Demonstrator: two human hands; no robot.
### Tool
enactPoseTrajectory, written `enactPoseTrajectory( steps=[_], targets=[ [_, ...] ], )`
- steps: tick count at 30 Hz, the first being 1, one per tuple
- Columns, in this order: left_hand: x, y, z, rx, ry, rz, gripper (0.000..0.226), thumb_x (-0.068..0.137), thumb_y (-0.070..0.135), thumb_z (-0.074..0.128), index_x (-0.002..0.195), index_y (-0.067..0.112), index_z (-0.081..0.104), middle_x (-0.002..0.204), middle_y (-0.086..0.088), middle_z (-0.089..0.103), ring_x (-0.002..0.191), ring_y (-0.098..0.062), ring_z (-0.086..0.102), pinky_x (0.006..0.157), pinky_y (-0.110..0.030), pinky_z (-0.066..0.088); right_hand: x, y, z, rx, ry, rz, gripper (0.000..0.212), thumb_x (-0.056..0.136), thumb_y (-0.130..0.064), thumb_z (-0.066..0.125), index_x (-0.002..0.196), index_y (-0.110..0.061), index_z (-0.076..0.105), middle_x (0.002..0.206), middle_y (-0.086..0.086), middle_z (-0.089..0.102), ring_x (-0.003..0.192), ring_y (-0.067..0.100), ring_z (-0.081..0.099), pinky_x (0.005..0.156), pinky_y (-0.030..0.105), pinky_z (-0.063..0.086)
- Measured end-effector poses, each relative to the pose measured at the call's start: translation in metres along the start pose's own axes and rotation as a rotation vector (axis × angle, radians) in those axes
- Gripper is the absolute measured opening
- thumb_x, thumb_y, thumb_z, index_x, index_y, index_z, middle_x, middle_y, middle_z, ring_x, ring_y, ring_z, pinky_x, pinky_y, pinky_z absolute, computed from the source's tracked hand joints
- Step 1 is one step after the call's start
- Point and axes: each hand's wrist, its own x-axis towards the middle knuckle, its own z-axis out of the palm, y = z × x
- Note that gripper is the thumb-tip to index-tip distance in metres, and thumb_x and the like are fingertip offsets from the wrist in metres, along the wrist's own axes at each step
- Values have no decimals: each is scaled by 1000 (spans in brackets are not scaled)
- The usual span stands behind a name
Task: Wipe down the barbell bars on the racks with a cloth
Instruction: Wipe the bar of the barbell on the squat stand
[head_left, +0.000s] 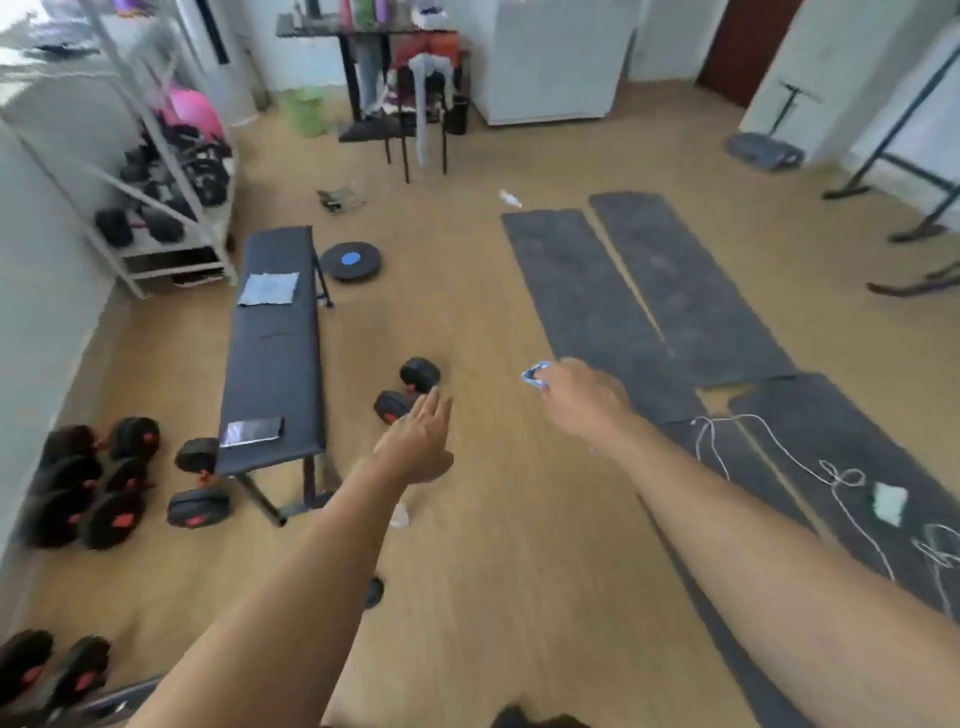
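Note:
Both my arms reach forward over the wooden floor. My left hand (420, 441) is open with fingers straight, just in front of a black dumbbell (408, 389) lying on the floor. My right hand (582, 397) is curled round a small blue and white thing (536, 374); what it is I cannot tell. A light blue cloth (269, 289) lies on the far half of the dark bench (272, 374). A white rack (156, 208) with dark weights stands at the left wall.
A phone (252, 431) lies on the bench's near end. Several black and red dumbbells (98, 483) sit on the floor at left. A black disc (349, 261) lies beyond the bench. Dark mats (649, 301) cover the floor at right, with a white cord (810, 467).

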Motion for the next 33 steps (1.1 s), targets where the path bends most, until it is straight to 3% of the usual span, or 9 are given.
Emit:
enactPoseTrajectory(
  steps=[7,13,18,23,27,33],
  targets=[
    [155,188,-21,70,-53,304,97,97,26,63,166,7,-3,174,-12,-12,161,-26,-4,127,-41,14,22,188,-36,130,100,325,43,101,-17,38,132,-35,62,120,3,59,100,30,68,73,33,40],
    [300,258,-43,133,-93,420,97,99,27,63,165,6,-4,173,-15,-15,161,-29,-9,129,-39,10,93,302,-47,155,102,498,39,98,-15,39,121,-34,65,107,1,65,92,27,70,68,32,43],
    [454,311,-94,142,-93,519,95,100,25,61,165,6,-6,172,-15,-16,160,-31,-10,129,-43,12,199,400,-91,160,114,612,32,93,-9,45,104,-31,65,106,-1,61,81,23,67,77,36,55],
    [603,394,-166,184,-57,614,90,100,19,56,165,7,-6,173,-13,-16,161,-29,-8,128,-44,17,280,498,-155,168,176,752,20,92,-5,43,79,-17,53,91,2,57,75,26,56,64,32,44],
    [697,489,-193,260,-67,744,91,103,21,56,165,7,-9,172,-14,-19,160,-30,-11,129,-45,15,329,597,-184,198,276,847,27,100,-15,39,79,-21,56,87,2,55,79,28,53,67,32,37],
    [846,643,-196,349,-103,847,78,103,14,47,164,4,1,171,-12,-22,160,-26,-14,129,-43,12,411,767,-217,248,445,911,39,101,-23,39,62,-19,39,66,-4,47,66,23,50,61,31,36]
  ],
)
